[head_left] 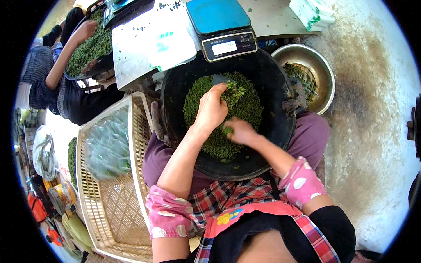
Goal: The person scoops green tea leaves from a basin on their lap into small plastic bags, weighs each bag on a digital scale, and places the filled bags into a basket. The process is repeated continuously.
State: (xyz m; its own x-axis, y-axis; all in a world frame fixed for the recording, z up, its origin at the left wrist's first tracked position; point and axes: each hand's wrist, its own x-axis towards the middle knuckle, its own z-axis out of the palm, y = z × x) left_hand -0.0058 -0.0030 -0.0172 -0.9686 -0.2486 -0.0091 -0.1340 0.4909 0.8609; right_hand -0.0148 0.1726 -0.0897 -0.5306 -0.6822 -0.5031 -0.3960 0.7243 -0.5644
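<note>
A wide black basin point(175, 94) rests across my lap, with a heap of small green berries point(197, 101) like green peppercorns in it. Above the heap, my left hand point(213, 105) is closed around what looks like a small clear bag of green berries point(235, 91). Part of that bag is hidden by my fingers. Lower and to the right, my right hand point(242, 131) is curled over the heap, slightly blurred, with some green berries at its fingertips.
Beyond the basin, a blue-topped scale point(219, 17) stands at a table point(267, 17) bearing white bags point(169, 44). A metal bowl point(326, 83) with plant scraps sits right. At left is a plastic crate point(138, 175) of filled clear bags point(107, 144); another person's hand point(85, 30) works over berries.
</note>
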